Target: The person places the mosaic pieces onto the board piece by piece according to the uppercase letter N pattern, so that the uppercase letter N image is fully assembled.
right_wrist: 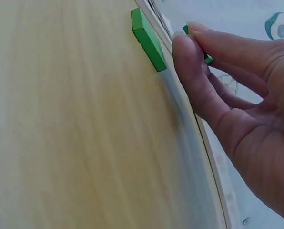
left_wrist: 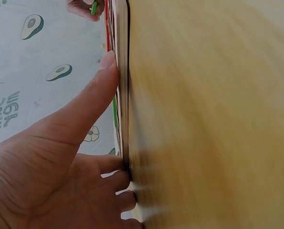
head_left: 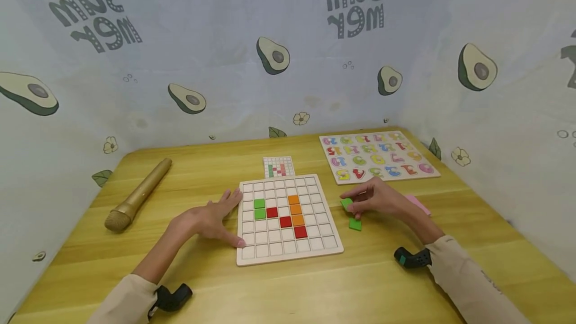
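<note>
A white grid board [head_left: 265, 254] lies on the table with green, red and orange square tiles in some of its cells. At its left edge rests my left hand [head_left: 213, 220], fingers spread. Its thumb [left_wrist: 96, 90] touches the top of the board near the front left corner. To the right of the board my right hand [head_left: 375, 198] pinches a green square tile [head_left: 346, 204] between thumb and fingers, lifted off the table. Just below it a second green tile [head_left: 355, 224] lies flat on the wood; the right wrist view shows this loose tile [right_wrist: 147, 40] beside the hand.
Behind the board lies a small pattern card [head_left: 278, 160]. A number puzzle board [head_left: 382, 180] sits at the back right, and a pink piece [head_left: 418, 204] lies partly behind my right forearm. A gold microphone [head_left: 139, 194] is on the left. Avocado-print cloth [head_left: 234, 89] surrounds the table.
</note>
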A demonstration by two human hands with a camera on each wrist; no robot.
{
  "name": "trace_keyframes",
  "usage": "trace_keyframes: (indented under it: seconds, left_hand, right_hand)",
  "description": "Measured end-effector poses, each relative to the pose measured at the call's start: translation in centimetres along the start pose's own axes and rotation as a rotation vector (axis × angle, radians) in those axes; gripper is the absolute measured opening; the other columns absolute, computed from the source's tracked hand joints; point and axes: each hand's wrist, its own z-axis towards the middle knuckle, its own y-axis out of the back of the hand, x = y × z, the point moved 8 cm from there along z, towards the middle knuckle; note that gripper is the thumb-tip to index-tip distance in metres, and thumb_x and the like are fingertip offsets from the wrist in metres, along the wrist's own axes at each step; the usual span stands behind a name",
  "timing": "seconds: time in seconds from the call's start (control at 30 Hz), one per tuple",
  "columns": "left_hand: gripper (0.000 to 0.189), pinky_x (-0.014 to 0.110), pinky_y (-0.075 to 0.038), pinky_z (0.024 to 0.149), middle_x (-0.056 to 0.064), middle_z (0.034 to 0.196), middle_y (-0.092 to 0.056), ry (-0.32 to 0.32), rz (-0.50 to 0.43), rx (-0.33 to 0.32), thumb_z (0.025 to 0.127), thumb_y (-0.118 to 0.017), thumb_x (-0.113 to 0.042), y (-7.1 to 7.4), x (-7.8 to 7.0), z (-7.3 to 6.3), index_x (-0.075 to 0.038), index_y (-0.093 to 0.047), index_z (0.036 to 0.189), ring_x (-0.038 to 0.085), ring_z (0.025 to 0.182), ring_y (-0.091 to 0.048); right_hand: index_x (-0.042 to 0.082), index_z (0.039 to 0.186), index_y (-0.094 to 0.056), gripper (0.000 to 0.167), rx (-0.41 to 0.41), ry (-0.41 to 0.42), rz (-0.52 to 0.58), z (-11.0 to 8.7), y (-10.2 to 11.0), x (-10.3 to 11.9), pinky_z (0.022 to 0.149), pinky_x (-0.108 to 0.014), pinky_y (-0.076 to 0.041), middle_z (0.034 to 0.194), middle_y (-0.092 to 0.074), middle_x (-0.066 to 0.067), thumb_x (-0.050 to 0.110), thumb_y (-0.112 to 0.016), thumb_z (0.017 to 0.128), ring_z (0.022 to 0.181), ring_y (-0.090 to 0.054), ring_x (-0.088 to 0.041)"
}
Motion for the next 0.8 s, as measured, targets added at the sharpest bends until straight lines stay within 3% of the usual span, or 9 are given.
trace_keyframes:
  seconds: [0.27, 0.4, 0.67, 0.8]
  left_hand:
    - [0.135, 0.079, -0.016, 0.122, 0.021, 0.180, 0.000, -0.002, 0.008, 0.000, 0.082, -0.089, -0.062, -0.1, 0.0, 0.1, -0.013, -0.005, 0.175, 0.069, 0.155, -0.009]
    - [0.134, 0.080, -0.017, 0.121, 0.022, 0.180, 0.000, 0.004, 0.014, 0.001, 0.082, -0.089, -0.062, 0.0, 0.0, 0.1, -0.015, -0.005, 0.176, 0.069, 0.155, -0.009]
    - [0.135, 0.078, -0.016, 0.123, 0.021, 0.180, 0.002, -0.004, 0.013, 0.007, 0.082, -0.089, -0.063, 0.4, -0.1, -0.1, -0.015, -0.004, 0.175, 0.067, 0.156, -0.008]
    - [0.133, 0.078, -0.016, 0.123, 0.023, 0.180, 0.000, -0.012, 0.003, 0.005, 0.084, -0.089, -0.061, 0.2, -0.2, -0.2, -0.013, -0.004, 0.175, 0.068, 0.155, -0.009]
  right_hand:
    - [-0.016, 0.126, -0.072, 0.030, 0.044, 0.006, -0.069, -0.1, -0.4, 0.2, 0.063, -0.028, -0.060, 0.079, -0.076, -0.015, 0.004, -0.072, 0.103, 0.062, -0.067, -0.015]
    - [-0.013, 0.125, -0.074, 0.028, 0.062, 0.018, -0.093, 0.1, -0.8, 0.1, 0.060, -0.028, -0.058, 0.077, -0.073, -0.011, 0.006, -0.070, 0.105, 0.060, -0.064, -0.013]
    - [-0.011, 0.126, -0.075, 0.027, 0.010, 0.053, -0.122, 1.3, -1.2, 1.2, 0.060, -0.028, -0.055, 0.073, -0.070, -0.012, 0.007, -0.069, 0.106, 0.058, -0.061, -0.021]
    - [-0.008, 0.127, -0.076, 0.028, -0.032, 0.059, -0.172, 2.5, -2.0, 2.3, 0.062, -0.024, -0.050, 0.080, -0.074, -0.009, 0.009, -0.072, 0.105, 0.063, -0.061, -0.017]
